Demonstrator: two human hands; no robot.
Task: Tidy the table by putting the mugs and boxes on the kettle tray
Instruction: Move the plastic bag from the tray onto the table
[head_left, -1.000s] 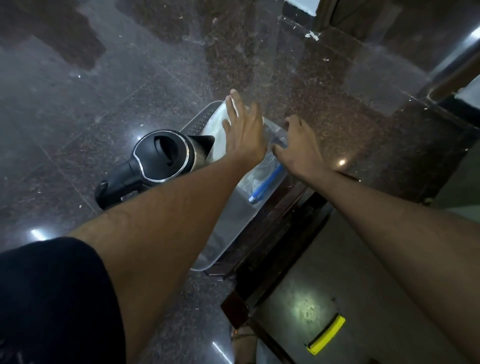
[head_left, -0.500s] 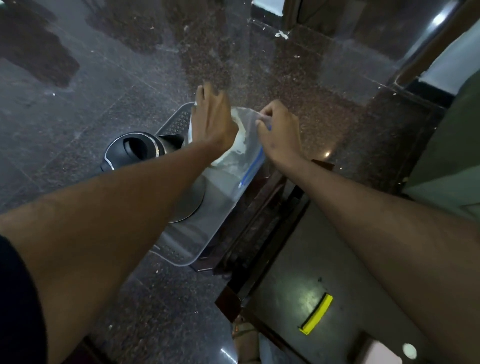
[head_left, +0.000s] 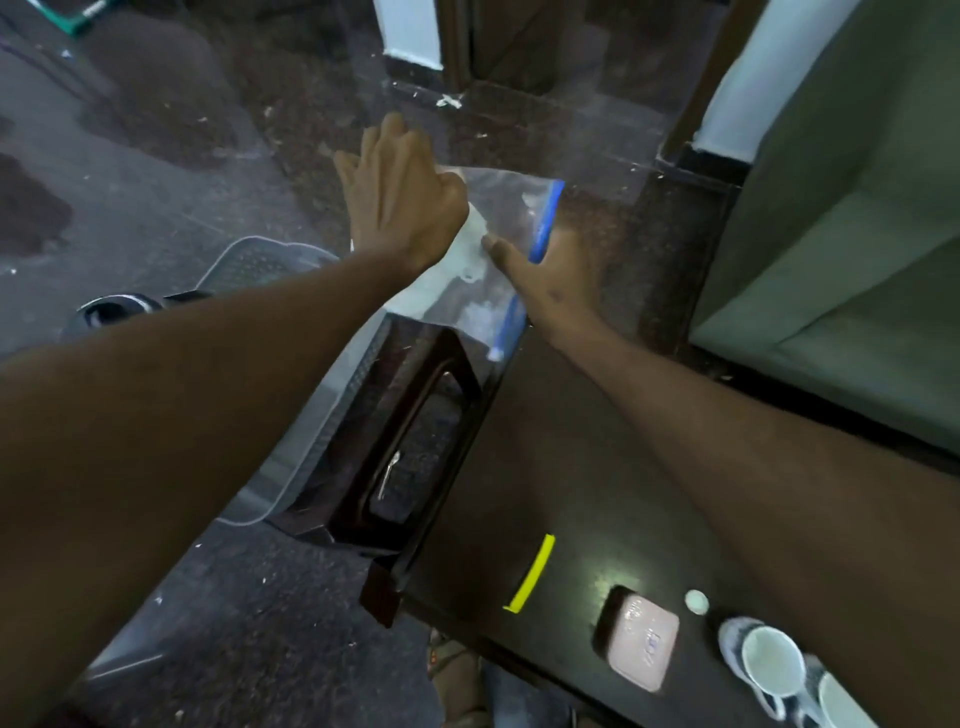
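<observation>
A clear zip bag (head_left: 506, 208) with a blue seal strip and white contents is held up past the far end of the clear kettle tray (head_left: 260, 257). My left hand (head_left: 400, 197) lies on the bag's left side with its fingers straight. My right hand (head_left: 553, 278) pinches the bag at the blue strip, thumb on top and fingers behind it. The black kettle (head_left: 114, 309) shows at the tray's left, mostly hidden by my left forearm. Two white mugs (head_left: 774, 660) and a pink box (head_left: 644, 644) sit on the dark table (head_left: 571, 441) at the bottom right.
A dark wooden stand with a handle (head_left: 410, 431) sits between tray and table. A yellow tape strip (head_left: 532, 571) and a small white disc (head_left: 696, 601) lie on the table. A green sofa (head_left: 857, 260) fills the right side. The floor is dark speckled stone.
Both hands have lifted the zip bag off the tray and carried it up and to the right. The view has swung toward the table, so the mugs and pink box now show.
</observation>
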